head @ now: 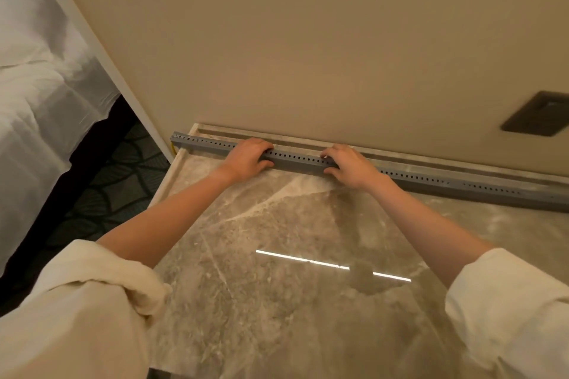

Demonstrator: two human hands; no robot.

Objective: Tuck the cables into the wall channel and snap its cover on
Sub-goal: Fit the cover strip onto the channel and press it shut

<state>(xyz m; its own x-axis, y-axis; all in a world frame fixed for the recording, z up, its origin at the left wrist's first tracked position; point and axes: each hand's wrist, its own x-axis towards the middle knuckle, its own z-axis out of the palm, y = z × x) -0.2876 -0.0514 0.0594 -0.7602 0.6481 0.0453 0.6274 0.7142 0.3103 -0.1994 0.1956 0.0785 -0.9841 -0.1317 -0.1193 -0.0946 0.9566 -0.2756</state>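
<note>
Both your hands clamp the grey channel (295, 160) at mid-frame, left hand (246, 158) and right hand (349, 166) apart, fingers over its top. It lies along the marble bench (277, 255) edge against the wall (308, 40). Likely light, stiff plastic (long, so it may flex): keep grips spread. Contents hidden; only a yellow cable (174, 149) tip shows at its left end.

Warm, dim indoor light. A strip glare streaks the marble top (308, 301). Edges bow; wall plate (540, 114) is blurred.
</note>
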